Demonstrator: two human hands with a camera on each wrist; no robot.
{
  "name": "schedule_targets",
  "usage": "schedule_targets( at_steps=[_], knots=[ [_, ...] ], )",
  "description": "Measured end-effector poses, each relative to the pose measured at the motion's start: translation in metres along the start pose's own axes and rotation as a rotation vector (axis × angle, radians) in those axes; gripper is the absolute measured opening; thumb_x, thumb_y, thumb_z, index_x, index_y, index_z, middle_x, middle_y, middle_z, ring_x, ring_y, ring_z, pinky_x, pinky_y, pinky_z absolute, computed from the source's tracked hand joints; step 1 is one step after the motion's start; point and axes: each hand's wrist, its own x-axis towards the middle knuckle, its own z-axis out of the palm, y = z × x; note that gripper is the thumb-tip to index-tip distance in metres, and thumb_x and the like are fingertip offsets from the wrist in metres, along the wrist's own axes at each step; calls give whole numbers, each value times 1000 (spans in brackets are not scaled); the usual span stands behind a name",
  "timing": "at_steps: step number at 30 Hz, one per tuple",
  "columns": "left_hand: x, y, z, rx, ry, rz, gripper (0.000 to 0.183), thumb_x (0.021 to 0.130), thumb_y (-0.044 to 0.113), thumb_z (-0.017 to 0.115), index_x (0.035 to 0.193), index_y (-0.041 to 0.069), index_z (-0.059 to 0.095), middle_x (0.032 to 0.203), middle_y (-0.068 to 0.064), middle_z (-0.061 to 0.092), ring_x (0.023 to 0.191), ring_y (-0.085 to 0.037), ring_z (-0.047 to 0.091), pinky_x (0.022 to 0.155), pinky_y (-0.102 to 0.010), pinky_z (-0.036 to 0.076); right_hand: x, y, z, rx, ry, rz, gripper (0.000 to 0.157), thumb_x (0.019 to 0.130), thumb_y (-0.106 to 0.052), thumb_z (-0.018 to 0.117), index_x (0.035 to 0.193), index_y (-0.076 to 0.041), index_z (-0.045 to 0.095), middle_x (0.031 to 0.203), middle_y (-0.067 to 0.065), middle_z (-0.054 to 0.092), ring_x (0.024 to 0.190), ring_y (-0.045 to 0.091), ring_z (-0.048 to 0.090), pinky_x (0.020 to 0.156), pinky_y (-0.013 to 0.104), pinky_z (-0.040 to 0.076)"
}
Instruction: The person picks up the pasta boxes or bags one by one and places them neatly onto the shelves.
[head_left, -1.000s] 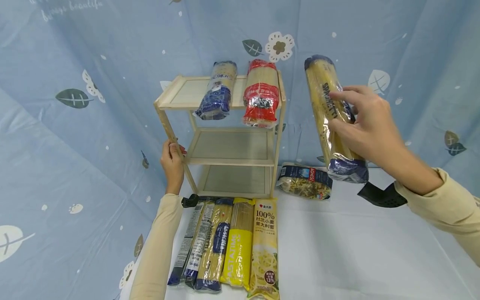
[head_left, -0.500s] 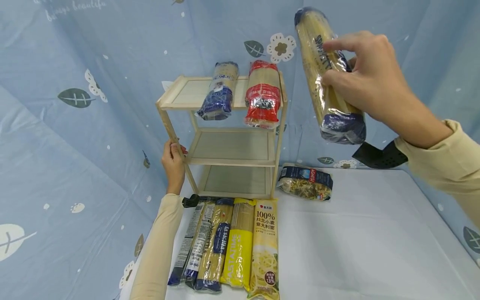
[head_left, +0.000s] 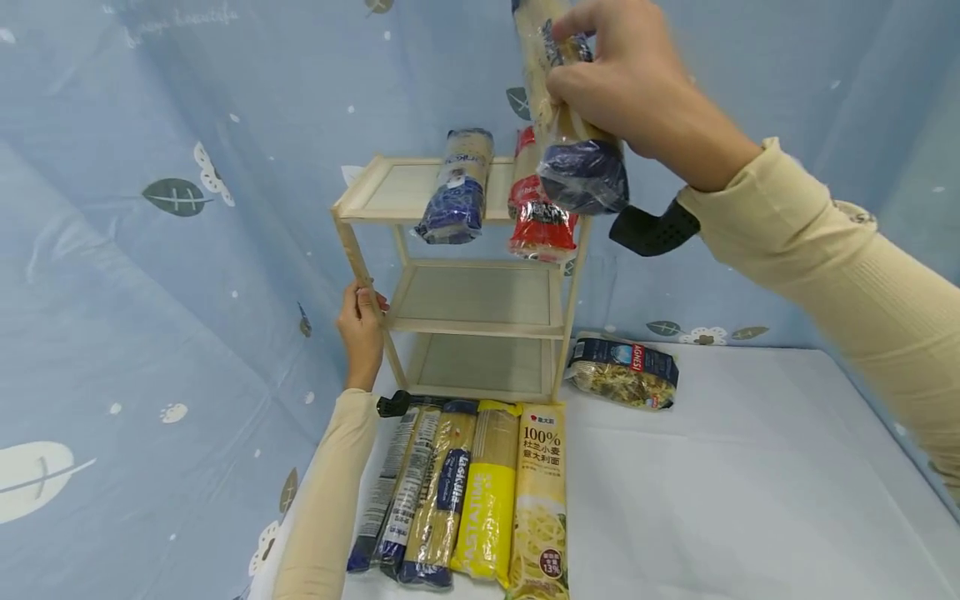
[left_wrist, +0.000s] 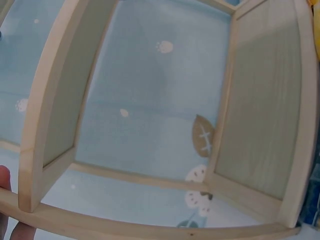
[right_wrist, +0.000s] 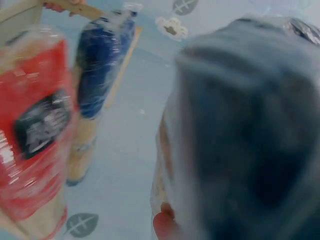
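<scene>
My right hand (head_left: 626, 79) grips a clear pack of spaghetti (head_left: 583, 173) with blue ends, tilted, in front of the upper right of a wooden shelf rack (head_left: 390, 190). Its top end is cut off by the head view's upper edge. Behind it, partly covered, a red pasta pack (head_left: 542, 229) lies on the top board, beside a blue pasta pack (head_left: 454, 200); both jut over the front edge. My left hand (head_left: 362, 325) holds the rack's left front post at middle-board height. In the right wrist view the spaghetti pack (right_wrist: 245, 130) is large and blurred.
Several long pasta packs, among them a yellow one (head_left: 487, 508) and a cream one (head_left: 538, 508), lie side by side before the rack. Right of the rack is an AGNESI pasta bag (head_left: 624, 371) on the white table (head_left: 720, 467). A blue patterned curtain (head_left: 247, 108) hangs behind.
My right hand has carried the spaghetti pack up and then left, from the rack's right side to in front of the red pack. My left hand keeps its hold on the post.
</scene>
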Motion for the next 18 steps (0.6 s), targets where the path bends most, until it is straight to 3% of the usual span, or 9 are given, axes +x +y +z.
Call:
schedule_targets(
  at_steps=[8,12,15,16,18],
  knots=[
    [-4,1,8,-13,-8,5,26,103,8,37,114,-4,56,84,-28,59,74,-41,57,60,-27,41,24,-24,20,12,-41,-18,48,93,-20,50,139,-7,45,140,10,37,107,19,46,84,24,50],
    [-1,-17,10,-31,12,23,25,103,7,37,113,-4,57,82,-27,59,71,-39,58,58,-26,40,36,-36,36,-7,-51,-29,42,92,-16,48,132,-4,50,125,8,45,89,12,49,75,21,49],
    [1,-32,10,-29,21,25,25,103,9,37,113,-1,58,81,-24,60,69,-37,57,56,-24,39,44,-44,49,-25,-28,-85,13,89,-8,47,91,-2,58,84,4,47,62,9,40,55,18,41],
    [1,-34,10,-21,22,25,25,103,11,38,113,1,58,81,-23,61,69,-36,57,56,-24,39,46,-46,53,-20,-24,-100,11,87,-5,46,77,-3,52,73,2,42,56,9,35,50,18,36],
    [0,-36,10,-15,18,18,25,103,14,38,113,4,58,81,-21,61,68,-34,57,56,-24,39,50,-50,63,-17,-17,-127,23,83,0,45,64,-6,33,60,1,25,48,10,23,45,20,25]
  ],
)
